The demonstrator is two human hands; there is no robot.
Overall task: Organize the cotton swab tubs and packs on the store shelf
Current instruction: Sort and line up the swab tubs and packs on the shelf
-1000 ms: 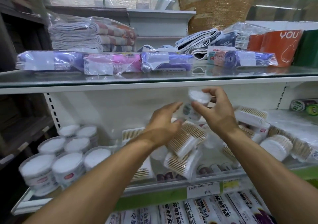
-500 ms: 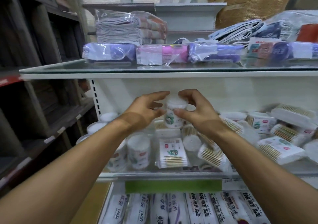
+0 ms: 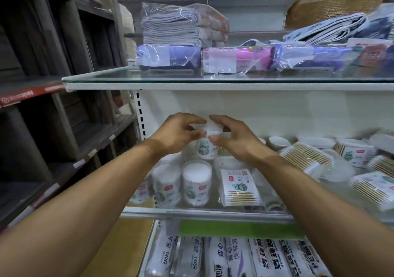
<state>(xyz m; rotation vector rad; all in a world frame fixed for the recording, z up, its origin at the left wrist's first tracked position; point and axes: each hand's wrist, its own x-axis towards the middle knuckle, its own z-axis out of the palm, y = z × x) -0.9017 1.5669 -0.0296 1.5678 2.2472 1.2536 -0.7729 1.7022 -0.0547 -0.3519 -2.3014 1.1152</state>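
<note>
Both hands, left (image 3: 178, 133) and right (image 3: 231, 137), clamp one swab tub (image 3: 207, 146) from either side, held upright above the tubs (image 3: 197, 183) at the shelf's (image 3: 204, 212) left end; packs (image 3: 239, 188) lie just right

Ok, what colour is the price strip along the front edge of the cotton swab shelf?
Green, plain: the price strip below the glass shelf edge, clearest in the head view.
</note>
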